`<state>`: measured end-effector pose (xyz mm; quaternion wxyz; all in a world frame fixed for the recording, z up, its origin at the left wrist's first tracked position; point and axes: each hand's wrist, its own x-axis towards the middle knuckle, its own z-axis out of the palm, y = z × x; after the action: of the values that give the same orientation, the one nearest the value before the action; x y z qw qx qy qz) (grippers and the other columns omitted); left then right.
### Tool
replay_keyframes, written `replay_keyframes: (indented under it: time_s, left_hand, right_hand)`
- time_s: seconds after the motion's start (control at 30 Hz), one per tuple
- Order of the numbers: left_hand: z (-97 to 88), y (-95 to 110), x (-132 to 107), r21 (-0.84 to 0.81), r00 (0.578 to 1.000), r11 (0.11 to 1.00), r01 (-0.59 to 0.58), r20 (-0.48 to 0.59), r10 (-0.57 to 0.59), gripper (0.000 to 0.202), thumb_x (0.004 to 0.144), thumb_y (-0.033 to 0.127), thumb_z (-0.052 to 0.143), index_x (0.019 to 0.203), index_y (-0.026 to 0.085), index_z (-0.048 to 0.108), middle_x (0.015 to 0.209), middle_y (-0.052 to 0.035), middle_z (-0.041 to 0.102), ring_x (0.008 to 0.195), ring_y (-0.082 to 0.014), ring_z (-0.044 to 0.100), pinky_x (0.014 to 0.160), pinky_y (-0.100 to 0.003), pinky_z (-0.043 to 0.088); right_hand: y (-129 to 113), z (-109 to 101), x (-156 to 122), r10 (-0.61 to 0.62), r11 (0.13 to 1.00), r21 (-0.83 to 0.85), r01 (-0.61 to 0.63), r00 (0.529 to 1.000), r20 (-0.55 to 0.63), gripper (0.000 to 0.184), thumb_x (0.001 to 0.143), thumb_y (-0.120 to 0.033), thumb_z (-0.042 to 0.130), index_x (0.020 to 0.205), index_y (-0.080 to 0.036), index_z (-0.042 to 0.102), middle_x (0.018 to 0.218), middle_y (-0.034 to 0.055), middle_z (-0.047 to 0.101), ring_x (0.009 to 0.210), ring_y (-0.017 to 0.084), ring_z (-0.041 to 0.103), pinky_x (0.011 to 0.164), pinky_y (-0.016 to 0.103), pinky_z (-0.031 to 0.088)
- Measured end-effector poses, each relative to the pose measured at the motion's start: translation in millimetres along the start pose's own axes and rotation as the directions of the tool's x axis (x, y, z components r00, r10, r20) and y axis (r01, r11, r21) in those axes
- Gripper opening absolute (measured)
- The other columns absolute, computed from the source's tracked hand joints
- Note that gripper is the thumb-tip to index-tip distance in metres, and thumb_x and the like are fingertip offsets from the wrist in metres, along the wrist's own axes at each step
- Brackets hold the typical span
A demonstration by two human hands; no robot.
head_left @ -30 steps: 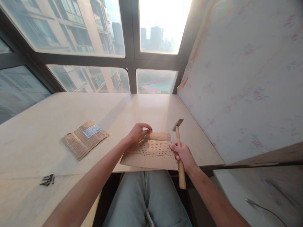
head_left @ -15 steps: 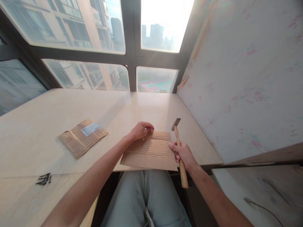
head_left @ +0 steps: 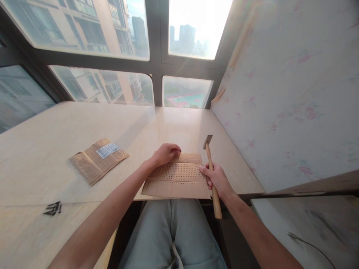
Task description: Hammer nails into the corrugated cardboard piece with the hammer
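My left hand (head_left: 168, 153) is closed in a pinch over the far edge of a flat cardboard piece (head_left: 179, 188). A small dark nail shows only in part between its fingertips. Rows of punched holes cover the middle of the cardboard, which lies at the table's front edge. Wrapped round the wooden handle of a hammer (head_left: 209, 155) is my right hand (head_left: 219, 180), its thumb at the cardboard's right edge. The hammer's metal head points up and away from me, off the cardboard.
A second folded cardboard piece (head_left: 91, 162) with a white label lies on the left of the table (head_left: 140, 127). Several black nails (head_left: 52, 208) are heaped nearer, at the lower left. A papered wall (head_left: 286, 104) bounds the right side; a cable (head_left: 308, 244) lies on a lower surface.
The whole view has shifted slightly. The left fingertips have turned a little, so less of the dark nail shows. The right hand keeps its hold on the hammer.
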<state>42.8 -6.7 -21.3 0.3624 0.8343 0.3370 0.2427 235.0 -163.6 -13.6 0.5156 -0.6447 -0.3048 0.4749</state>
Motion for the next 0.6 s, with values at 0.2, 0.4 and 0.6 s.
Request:
replay_keyframes:
  time_s: [0.2, 0.4, 0.6]
  left_hand:
    - [-1.3, -0.6, -9.4, 0.004, 0.999, 1.000, -0.013, -0.039, 0.013, 0.017, 0.083, 0.021, 0.054, 0.086, 0.018, 0.070, 0.082, -0.0031, 0.072, 0.076, -0.0155, 0.063, 0.073, -0.028, 0.048]
    - [-4.0, 2.2, -9.7, 0.091, 0.998, 0.996, -0.018, -0.054, 0.023, 0.020, 0.084, 0.018, 0.051, 0.083, 0.017, 0.070, 0.079, -0.0043, 0.072, 0.074, -0.0160, 0.062, 0.073, -0.029, 0.047]
    - [-5.0, 3.8, -8.1, 0.106, 0.998, 0.994, -0.027, -0.058, 0.034, 0.021, 0.085, 0.020, 0.052, 0.087, 0.018, 0.073, 0.082, -0.0047, 0.074, 0.074, -0.0162, 0.064, 0.072, -0.028, 0.047]
  right_hand:
    - [2.0, 3.3, 6.1, -0.044, 0.997, -0.068, 0.043, 0.999, -0.021, 0.036, 0.067, -0.037, 0.074, 0.077, -0.023, 0.043, 0.043, -0.0129, 0.045, 0.027, 0.005, 0.034, 0.022, 0.015, 0.028]
    - [0.5, 4.8, 14.6, -0.063, 0.990, -0.131, 0.054, 0.996, -0.070, 0.033, 0.067, -0.033, 0.074, 0.077, -0.022, 0.044, 0.047, -0.0110, 0.049, 0.028, 0.004, 0.037, 0.024, 0.014, 0.026]
    - [-4.0, 3.6, 21.7, -0.081, 0.980, -0.187, 0.071, 0.996, -0.047, 0.031, 0.068, -0.032, 0.074, 0.077, -0.021, 0.046, 0.047, -0.0110, 0.049, 0.027, 0.004, 0.036, 0.023, 0.015, 0.026]
